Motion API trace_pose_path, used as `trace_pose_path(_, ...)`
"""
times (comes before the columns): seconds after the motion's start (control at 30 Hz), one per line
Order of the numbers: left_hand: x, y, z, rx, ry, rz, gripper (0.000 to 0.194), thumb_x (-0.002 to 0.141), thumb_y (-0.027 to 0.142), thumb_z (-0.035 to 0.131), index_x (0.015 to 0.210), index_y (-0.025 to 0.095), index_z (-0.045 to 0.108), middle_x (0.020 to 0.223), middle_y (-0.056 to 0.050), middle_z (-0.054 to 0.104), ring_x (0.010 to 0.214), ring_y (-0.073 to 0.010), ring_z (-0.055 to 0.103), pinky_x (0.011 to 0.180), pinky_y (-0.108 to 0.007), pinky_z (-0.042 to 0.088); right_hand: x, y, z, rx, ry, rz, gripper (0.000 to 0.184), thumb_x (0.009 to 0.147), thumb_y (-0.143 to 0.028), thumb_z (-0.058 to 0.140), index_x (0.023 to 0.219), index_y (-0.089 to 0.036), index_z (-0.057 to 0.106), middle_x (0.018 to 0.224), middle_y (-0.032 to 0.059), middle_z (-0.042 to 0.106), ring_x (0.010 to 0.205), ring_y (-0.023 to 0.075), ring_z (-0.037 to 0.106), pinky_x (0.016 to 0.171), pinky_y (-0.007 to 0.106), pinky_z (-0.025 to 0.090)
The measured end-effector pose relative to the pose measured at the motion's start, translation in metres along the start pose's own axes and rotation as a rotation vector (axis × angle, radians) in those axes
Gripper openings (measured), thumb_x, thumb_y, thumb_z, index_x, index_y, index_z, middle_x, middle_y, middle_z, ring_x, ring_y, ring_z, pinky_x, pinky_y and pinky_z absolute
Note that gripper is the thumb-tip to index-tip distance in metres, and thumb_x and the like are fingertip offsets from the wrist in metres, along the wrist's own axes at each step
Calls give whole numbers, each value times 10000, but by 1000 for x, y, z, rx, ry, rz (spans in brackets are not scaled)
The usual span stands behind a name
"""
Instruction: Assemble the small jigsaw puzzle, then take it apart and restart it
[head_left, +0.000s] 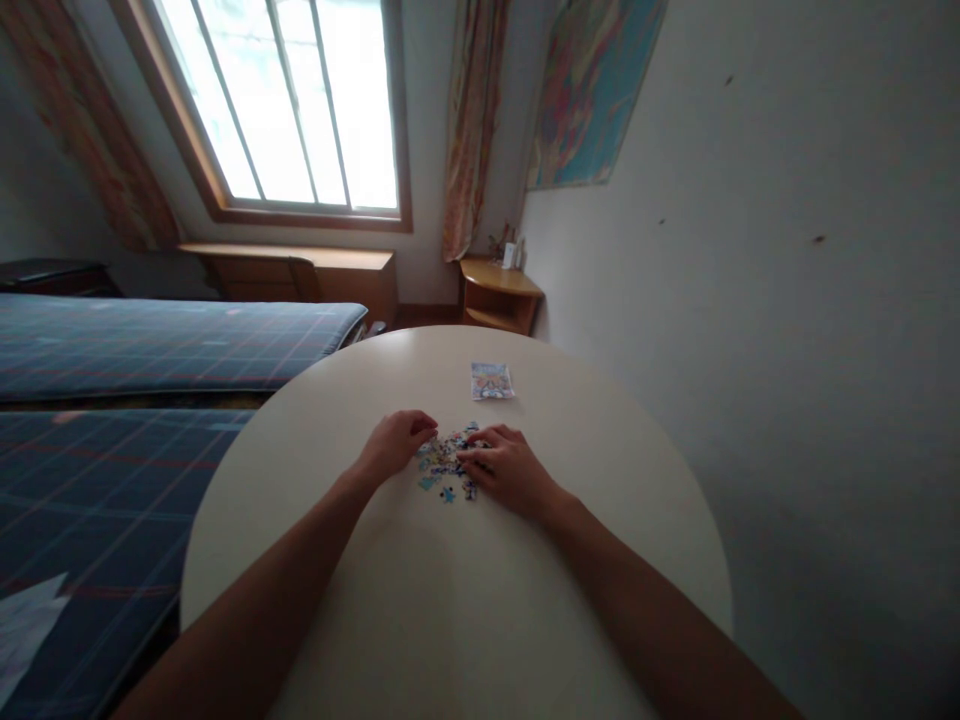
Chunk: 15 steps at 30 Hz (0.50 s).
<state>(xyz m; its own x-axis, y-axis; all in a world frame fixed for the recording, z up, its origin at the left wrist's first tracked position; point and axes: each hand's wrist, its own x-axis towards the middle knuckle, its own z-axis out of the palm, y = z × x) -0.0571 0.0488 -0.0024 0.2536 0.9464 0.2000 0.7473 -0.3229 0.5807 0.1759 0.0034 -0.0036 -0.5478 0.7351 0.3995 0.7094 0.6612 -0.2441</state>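
A loose pile of small jigsaw puzzle pieces, blue, white and multicoloured, lies near the middle of the round cream table. At the pile's left edge is my left hand, thumb and fingers pinched together; whatever is between the fingertips is too small to make out. My right hand rests over the right side of the pile, palm down, its bent fingers apart and touching pieces. Some pieces are hidden beneath it. Beyond the pile lies a small square picture sheet, flat on the table.
Two plaid-covered beds stand to the left, with white paper on the nearer one. A white wall rises close on the right. Behind the table are a corner shelf, a desk and a bright window.
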Motion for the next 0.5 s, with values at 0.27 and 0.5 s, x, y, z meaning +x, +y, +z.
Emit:
trace_pose_path(0.27,1,-10,-2,47,22,-34,267,866,293,580,1058,214,747,948,-45,761,783,-183,684,765,-260,500,5,-7,-1,-40,9,72,156,909,-303,610,909,-231,749,1055,45,715,1059,231,565,949,411,379)
trace_pose_path(0.5,-4,-5,-5,134,48,44,216,853,365,609,936,234,759,1070,-68,699,987,-228,623,951,-344,441,2,1,-3,-35,52,164,125,883,-308,642,892,-210,719,1074,59,686,1045,224,553,938,384,390)
